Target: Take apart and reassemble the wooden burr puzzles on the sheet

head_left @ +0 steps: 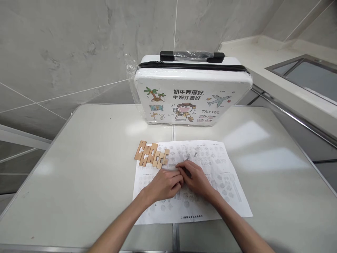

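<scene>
My left hand (pixel 168 182) is closed over a large printed sheet (pixel 237 207), its fingers curled against the fingers of the other hand. My right hand (pixel 196 177) is closed too, thumb and fingertips drawn together in a pinch. Whatever the fingers hold, if anything, is hidden. Just beyond the left hand lie several flat wooden puzzle pieces (pixel 145 155) with cut-out slots, some marked with dark numbers. They overlap the sheet's far left corner. A small greyish bit (pixel 195 154) rests on the paper beyond the right hand.
At the back of the table (pixel 86 168) stands a white case (pixel 221 79) with cartoon prints, a black handle and clear plastic wrap. A grey wall (pixel 79 45) rises behind it. To the right is a pale counter (pixel 242 56) with a dark inset panel (pixel 313 75).
</scene>
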Tool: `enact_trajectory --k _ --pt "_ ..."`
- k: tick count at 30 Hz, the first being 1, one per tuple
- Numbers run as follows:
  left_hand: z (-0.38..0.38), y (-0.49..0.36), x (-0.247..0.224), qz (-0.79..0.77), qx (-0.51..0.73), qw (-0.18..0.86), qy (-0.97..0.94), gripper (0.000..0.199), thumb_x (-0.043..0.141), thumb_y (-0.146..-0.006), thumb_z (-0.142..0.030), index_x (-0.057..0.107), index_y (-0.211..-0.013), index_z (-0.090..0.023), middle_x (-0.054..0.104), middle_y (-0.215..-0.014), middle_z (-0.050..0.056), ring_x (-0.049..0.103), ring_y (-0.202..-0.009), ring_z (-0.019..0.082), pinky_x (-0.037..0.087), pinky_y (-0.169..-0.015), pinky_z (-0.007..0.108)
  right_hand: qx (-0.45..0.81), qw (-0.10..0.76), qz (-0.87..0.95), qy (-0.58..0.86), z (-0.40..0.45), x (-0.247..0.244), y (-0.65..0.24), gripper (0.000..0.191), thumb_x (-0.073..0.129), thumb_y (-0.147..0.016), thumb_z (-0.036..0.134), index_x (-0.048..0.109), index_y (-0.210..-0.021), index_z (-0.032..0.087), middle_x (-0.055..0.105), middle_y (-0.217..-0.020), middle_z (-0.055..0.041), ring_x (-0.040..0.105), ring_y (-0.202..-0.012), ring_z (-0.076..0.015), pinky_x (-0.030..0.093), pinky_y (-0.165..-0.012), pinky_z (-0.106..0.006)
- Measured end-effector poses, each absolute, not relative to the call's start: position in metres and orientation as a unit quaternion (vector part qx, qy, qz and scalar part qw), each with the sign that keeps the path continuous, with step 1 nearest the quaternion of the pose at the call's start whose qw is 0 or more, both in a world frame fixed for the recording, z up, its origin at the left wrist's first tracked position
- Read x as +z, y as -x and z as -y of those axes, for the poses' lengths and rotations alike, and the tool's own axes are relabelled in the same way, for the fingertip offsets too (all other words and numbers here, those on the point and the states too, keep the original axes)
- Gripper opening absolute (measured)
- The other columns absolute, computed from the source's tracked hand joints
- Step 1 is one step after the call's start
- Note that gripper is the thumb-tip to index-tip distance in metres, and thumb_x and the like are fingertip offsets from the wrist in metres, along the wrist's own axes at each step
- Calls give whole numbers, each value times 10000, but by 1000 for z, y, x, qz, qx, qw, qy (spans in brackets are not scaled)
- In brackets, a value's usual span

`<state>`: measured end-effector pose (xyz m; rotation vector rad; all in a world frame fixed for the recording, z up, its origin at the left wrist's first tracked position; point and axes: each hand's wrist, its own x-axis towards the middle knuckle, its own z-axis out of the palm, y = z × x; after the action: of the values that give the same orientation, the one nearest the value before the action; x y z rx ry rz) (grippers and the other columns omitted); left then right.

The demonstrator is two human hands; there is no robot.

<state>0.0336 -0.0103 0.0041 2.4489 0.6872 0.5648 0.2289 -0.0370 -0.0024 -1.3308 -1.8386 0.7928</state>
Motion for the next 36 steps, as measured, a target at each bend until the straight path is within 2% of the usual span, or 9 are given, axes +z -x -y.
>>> enact_trajectory --k 8,32,36 --pt "15 -35 5 -247 215 285 -901 211 527 -790 -39 662 -767 -199 730 -684 -31 592 -552 134 415 -541 264 307 365 710 518 36 -3 -227 157 539 -1065 174 669 -1083 260 756 -943 -49 719 -864 -241 566 -769 -381" --pt "15 -35 0 -257 209 233 -914 207 509 -825 -31 632 -821 -198 735 -744 -3 600 -574 144 434 -545 266 304 372 711 514 35 -4 -224 173 521 -1064 159 659 -1078 262 761 -945 -47 738 -859 -242 583 -742 -370" --pt "20 -32 3 -226 220 217 -924 205 503 -850 -55 627 -796 -209 703 -690 -10 574 -553 147 423 -550 286 304 379 709 511 35 -4 -224 170 531 -1052 146 657 -1072 259 758 -940 -43 730 -855 -240 576 -745 -373"
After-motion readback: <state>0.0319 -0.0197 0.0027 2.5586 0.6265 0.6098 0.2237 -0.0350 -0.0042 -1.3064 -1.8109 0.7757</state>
